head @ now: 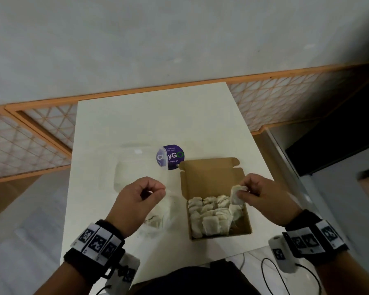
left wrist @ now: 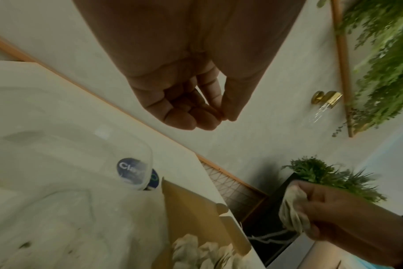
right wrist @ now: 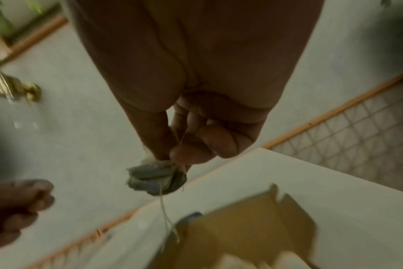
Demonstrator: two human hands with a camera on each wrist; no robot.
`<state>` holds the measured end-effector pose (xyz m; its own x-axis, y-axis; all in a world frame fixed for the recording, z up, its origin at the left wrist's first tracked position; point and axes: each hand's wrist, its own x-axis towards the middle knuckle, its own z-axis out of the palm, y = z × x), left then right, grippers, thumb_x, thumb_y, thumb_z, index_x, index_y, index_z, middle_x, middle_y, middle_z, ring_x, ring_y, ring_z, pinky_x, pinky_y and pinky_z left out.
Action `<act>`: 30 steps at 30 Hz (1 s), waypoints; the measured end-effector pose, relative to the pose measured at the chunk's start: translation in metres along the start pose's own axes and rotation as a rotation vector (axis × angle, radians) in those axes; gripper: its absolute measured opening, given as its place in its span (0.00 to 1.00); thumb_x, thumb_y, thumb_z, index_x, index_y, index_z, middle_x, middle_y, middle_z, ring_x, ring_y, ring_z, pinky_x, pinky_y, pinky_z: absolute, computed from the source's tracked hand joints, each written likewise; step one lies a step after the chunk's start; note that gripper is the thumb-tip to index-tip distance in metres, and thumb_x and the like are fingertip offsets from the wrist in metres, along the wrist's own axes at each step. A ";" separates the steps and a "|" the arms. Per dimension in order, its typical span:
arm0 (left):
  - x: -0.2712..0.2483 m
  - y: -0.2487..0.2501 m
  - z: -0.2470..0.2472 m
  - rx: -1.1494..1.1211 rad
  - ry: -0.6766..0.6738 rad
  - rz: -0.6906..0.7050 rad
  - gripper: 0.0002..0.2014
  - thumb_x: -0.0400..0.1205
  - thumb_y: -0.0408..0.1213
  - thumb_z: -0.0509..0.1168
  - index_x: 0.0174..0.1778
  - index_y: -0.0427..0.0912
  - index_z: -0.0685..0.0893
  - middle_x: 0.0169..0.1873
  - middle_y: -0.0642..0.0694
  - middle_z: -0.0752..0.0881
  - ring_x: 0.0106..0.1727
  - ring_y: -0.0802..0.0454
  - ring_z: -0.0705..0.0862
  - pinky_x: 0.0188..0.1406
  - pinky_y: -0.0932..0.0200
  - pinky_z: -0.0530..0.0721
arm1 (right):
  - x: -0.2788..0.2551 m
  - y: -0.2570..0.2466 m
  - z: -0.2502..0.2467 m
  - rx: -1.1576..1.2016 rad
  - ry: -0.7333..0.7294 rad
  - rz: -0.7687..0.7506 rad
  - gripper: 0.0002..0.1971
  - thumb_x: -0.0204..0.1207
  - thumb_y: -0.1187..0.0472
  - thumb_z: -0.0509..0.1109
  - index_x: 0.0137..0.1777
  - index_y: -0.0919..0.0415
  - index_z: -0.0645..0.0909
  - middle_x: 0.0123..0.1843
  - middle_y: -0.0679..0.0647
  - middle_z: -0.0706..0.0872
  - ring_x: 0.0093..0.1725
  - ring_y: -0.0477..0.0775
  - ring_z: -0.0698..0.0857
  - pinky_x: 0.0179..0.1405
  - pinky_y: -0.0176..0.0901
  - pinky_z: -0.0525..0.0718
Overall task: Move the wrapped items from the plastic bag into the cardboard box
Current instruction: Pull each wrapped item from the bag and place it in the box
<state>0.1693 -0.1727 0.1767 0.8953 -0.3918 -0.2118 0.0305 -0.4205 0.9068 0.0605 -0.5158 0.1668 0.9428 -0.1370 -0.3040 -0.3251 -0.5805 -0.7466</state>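
An open cardboard box (head: 211,179) sits on the white table (head: 149,124) with several pale wrapped items (head: 209,218) packed in rows inside. My right hand (head: 241,191) pinches one more wrapped item (head: 235,199) just above the box's right end. In the right wrist view that item (right wrist: 157,178) hangs crumpled from the fingertips (right wrist: 186,154), with strings dangling over the box (right wrist: 242,233). To the left of the box lies the clear plastic bag (head: 166,211), with a few items (head: 155,221) left at its bottom. My left hand (head: 161,190) pinches the bag's upper edge, fingers curled (left wrist: 196,118).
A clear plastic container (head: 136,167) lies behind the bag, partly over a round purple sticker (head: 173,156). The table's near edge runs just below the box. Black cables (head: 271,273) lie on the floor at the lower right. A dark cabinet (head: 332,145) stands to the right.
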 end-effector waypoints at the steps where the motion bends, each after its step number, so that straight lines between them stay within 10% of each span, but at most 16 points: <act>1: -0.001 -0.006 0.000 0.024 -0.003 -0.020 0.03 0.82 0.36 0.75 0.45 0.49 0.90 0.40 0.50 0.92 0.40 0.44 0.88 0.42 0.61 0.86 | 0.000 0.014 0.005 -0.062 -0.043 0.037 0.06 0.81 0.57 0.76 0.46 0.48 0.81 0.40 0.48 0.89 0.39 0.49 0.86 0.43 0.48 0.86; 13: 0.004 -0.064 0.005 0.266 -0.051 -0.194 0.05 0.83 0.40 0.74 0.43 0.54 0.89 0.38 0.59 0.91 0.37 0.59 0.88 0.39 0.67 0.83 | 0.024 0.101 0.081 -0.683 -0.182 0.287 0.06 0.86 0.51 0.58 0.57 0.48 0.75 0.51 0.51 0.88 0.50 0.57 0.87 0.43 0.46 0.77; 19: 0.009 -0.108 0.010 0.739 -0.220 -0.179 0.08 0.86 0.45 0.65 0.56 0.52 0.88 0.54 0.53 0.88 0.55 0.52 0.86 0.59 0.54 0.83 | 0.019 0.089 0.086 -0.674 -0.123 0.264 0.15 0.87 0.48 0.58 0.69 0.48 0.75 0.66 0.50 0.84 0.59 0.56 0.86 0.54 0.49 0.83; 25: 0.020 -0.127 0.032 1.173 -0.471 -0.053 0.12 0.86 0.41 0.64 0.64 0.53 0.85 0.62 0.50 0.87 0.62 0.46 0.87 0.68 0.51 0.73 | 0.009 0.033 0.092 -0.636 -0.065 -0.011 0.08 0.85 0.48 0.66 0.59 0.48 0.79 0.59 0.48 0.85 0.56 0.55 0.85 0.49 0.48 0.82; 30: 0.023 -0.138 0.040 1.178 -0.502 -0.117 0.23 0.79 0.44 0.73 0.71 0.51 0.80 0.69 0.46 0.82 0.68 0.41 0.84 0.69 0.48 0.77 | 0.028 -0.018 0.137 -0.580 -0.328 -0.350 0.09 0.83 0.53 0.64 0.61 0.48 0.79 0.63 0.47 0.80 0.55 0.53 0.85 0.50 0.50 0.85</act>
<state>0.1676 -0.1562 0.0319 0.6413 -0.4596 -0.6144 -0.5422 -0.8380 0.0609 0.0824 -0.3989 0.0906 0.8839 0.3267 -0.3346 0.1662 -0.8882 -0.4283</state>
